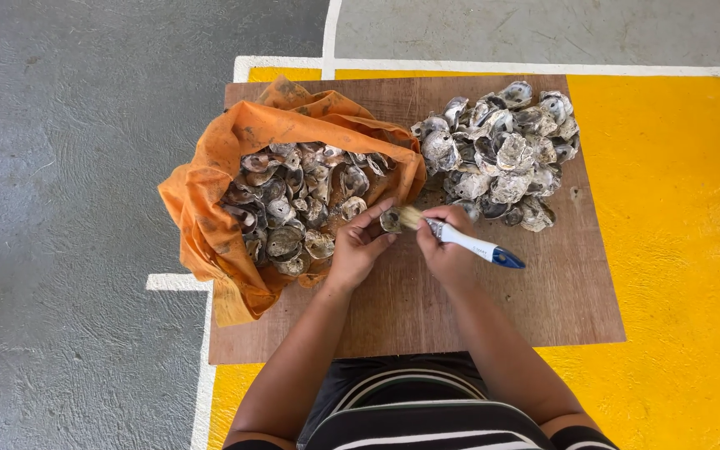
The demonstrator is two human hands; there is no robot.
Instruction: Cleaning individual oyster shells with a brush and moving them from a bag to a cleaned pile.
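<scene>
The left hand (358, 243) pinches 1 small grey shell (391, 220) between thumb and fingertips, fingers narrow and closed on it. The right hand (447, 242) is wrapped around a paintbrush (460, 239), fingers closed on its white handle; the blue handle end sticks out to the right of the knuckles, and the pale bristles touch the shell just left of the right fingertips.

Both hands work above a bare strip of a brown plywood board (477, 308). Open board lies below the wrists and to the right of the right hand, up to the board's right edge. Directly beyond the right fingertips, a loose pile of shells (497, 154) sits close, with little gap between knuckles and nearest shells. Just left of and beyond the left fingers, an orange cloth sack (210, 225) lies open and crumpled, stained with dirt, its folded rim almost touching the left thumb; more shells (293, 204) fill it. The sack overhangs the board's left edge.

The shells are rough, irregular, grey-white and crusted, some showing darker hollows. The board is flat, matt and scuffed. It rests on a yellow-painted floor (677, 250) bordered by white lines; grey concrete (68, 208) lies further left of the left hand.
</scene>
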